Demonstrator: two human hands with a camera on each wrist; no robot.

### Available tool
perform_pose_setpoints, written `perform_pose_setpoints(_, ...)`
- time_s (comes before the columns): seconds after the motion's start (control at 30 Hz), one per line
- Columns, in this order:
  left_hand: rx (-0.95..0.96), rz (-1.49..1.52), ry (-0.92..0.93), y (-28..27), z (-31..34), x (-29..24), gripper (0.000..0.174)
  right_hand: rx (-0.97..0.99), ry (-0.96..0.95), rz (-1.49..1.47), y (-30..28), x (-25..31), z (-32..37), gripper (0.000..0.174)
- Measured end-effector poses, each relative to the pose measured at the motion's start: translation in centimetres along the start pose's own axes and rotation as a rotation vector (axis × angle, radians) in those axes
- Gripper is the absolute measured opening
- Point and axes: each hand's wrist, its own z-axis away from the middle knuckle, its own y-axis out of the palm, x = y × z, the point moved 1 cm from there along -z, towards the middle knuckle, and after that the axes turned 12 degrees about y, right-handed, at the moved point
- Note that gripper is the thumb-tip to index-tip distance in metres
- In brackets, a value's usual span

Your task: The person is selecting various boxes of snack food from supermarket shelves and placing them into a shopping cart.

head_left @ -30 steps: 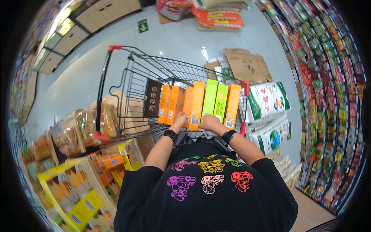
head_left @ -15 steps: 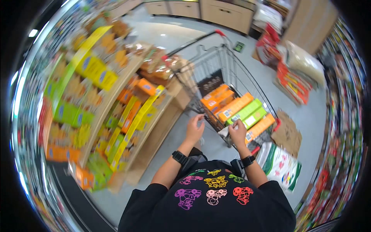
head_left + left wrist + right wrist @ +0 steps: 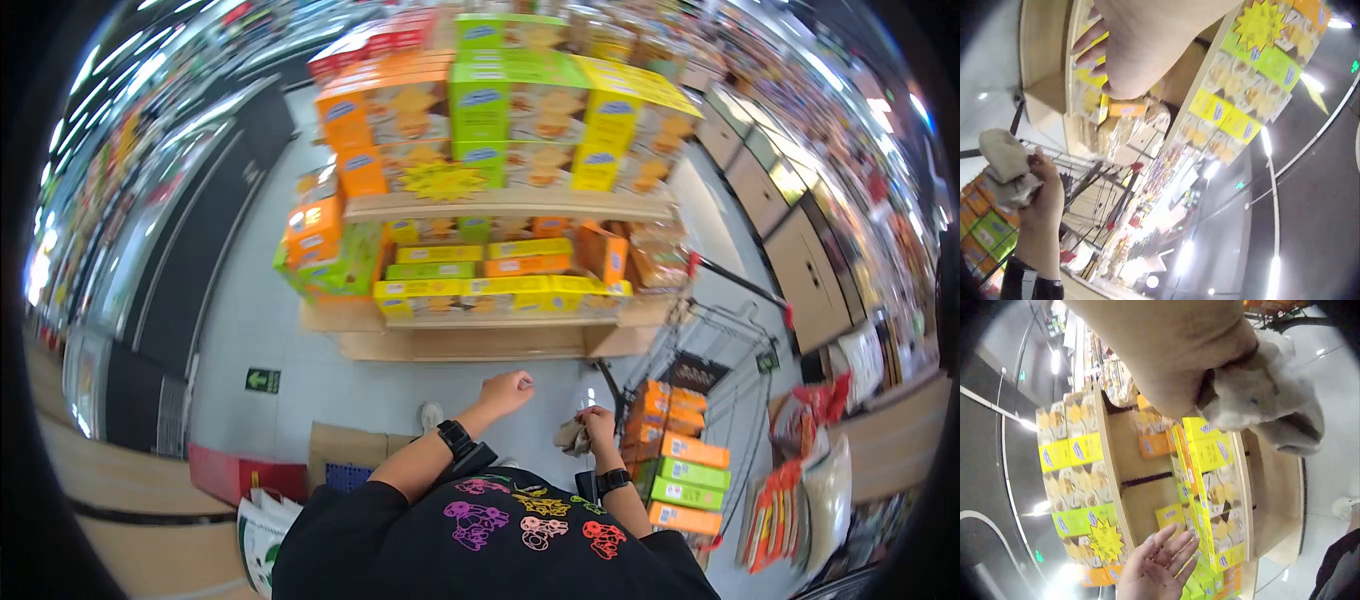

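My right hand point(image 3: 598, 425) grips a crumpled greyish-beige cloth point(image 3: 572, 437), which hangs out from the fingers. In the right wrist view the cloth point(image 3: 1266, 394) bunches below the palm. My left hand point(image 3: 507, 392) is in the air before the shelf, holding nothing; its fingers point(image 3: 1180, 553) show loosely extended in the right wrist view. Ahead stands a wooden display shelf point(image 3: 510, 207) with stacked orange, green and yellow biscuit boxes point(image 3: 480, 110). On its lower level lie more boxes point(image 3: 505, 290) in rows. Both hands are apart from the boxes.
To my right stands a wire shopping trolley point(image 3: 740, 345) holding orange and green boxes point(image 3: 690, 470). Rice sacks point(image 3: 828, 490) lie beyond it. A dark counter point(image 3: 165, 300) runs along the left. A red box point(image 3: 245, 472) and a cardboard box point(image 3: 355, 445) sit behind on the left.
My body has turned left, from the trolley to the biscuit shelf. My left hand has come away from the boxes in the trolley; my right hand has also moved away, with the cloth.
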Motion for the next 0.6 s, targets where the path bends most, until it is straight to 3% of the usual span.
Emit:
perform_pose_setpoints(0.1,-0.186,0.078,-0.157,-5.6,0.9,5.2,0.027,0.219,0.066,0.153,7.1,3.8,-3.5,0.020)
perform_pose_setpoints(0.23,-0.535,0.242,-0.177,-14.6,2.5,12.2,0.022,0.539,-0.048,0.245,19.7,11.4,-5.2,0.031)
perform_pose_setpoints(0.33,-0.855,0.256,-0.299,-22.7,3.7,17.4,0.019,0.729,-0.169,0.525,29.1,19.4,-3.7,0.036)
perform_pose_setpoints(0.43,-1.108,0.341,-0.276,-29.5,4.5,24.5,0.022,0.872,-0.183,0.429,38.8,24.5,-3.3,0.039)
perform_pose_setpoints(0.53,-1.190,0.482,-0.262,-36.1,4.9,27.9,0.027,0.834,-0.356,0.331,47.0,28.4,-3.1,0.044)
perform_pose_setpoints(0.6,-1.170,0.519,-0.300,-39.6,4.8,28.0,0.029,0.916,-0.147,0.271,50.5,30.8,-2.4,0.044)
